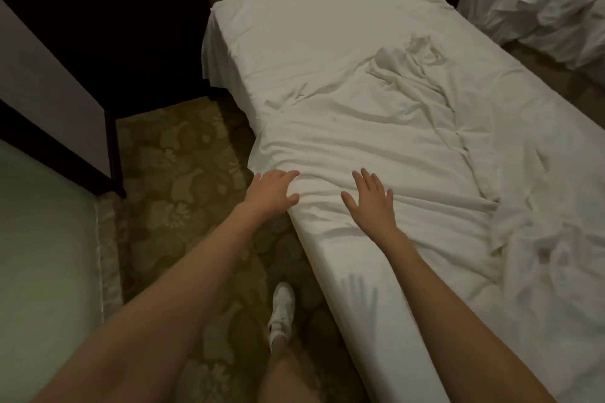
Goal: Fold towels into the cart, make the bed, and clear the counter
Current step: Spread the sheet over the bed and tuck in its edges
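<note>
Smoothing sheet (376, 141): R hand (371, 203) flat, L hand (271, 191) maybe gripping bed (376, 321) edge.

left hand (273, 191): flat at sheet (376, 141) edge | right hand (371, 203): fingers spread, just right of it, on sheet | white shoe (281, 312): below both

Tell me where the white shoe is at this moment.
In the head view the white shoe is low in the centre, on the patterned carpet, just left of the bed's near side edge.
</note>
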